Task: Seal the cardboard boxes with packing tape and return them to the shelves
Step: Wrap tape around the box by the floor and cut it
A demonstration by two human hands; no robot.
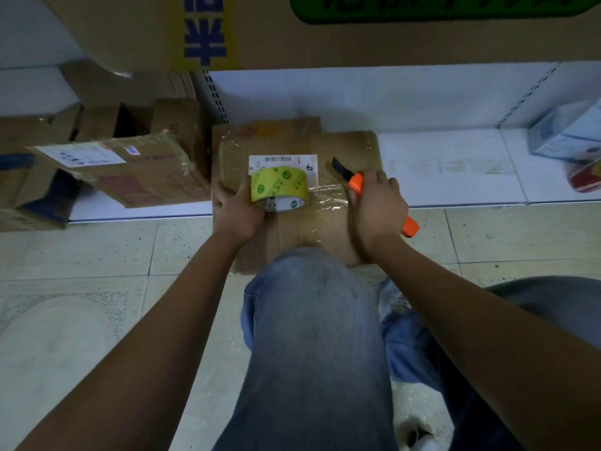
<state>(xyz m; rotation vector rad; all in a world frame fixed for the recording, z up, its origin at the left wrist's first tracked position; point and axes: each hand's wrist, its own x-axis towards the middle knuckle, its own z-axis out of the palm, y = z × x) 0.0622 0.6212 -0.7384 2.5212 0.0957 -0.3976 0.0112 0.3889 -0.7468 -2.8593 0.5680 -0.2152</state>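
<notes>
A brown cardboard box [351, 148] with a white shipping label [283, 162] lies at the edge of the bottom shelf, partly over the floor in front of my knee. My left hand [235, 208] grips a yellow-green roll of packing tape [279, 187] on top of the box. A strip of clear tape [328, 190] runs from the roll to the right across the lid. My right hand [377, 206] holds an orange utility knife [356, 182], with its dark blade pointing up and left, just past the end of the strip.
Several taped cardboard boxes [136, 170] crowd the bottom shelf on the left. The white shelf board [448, 170] stretches right to a blue-white carton [566, 135] and a red item [585, 177]. A large printed box [260, 27] hangs overhead. Tiled floor [97, 255] lies around my knees.
</notes>
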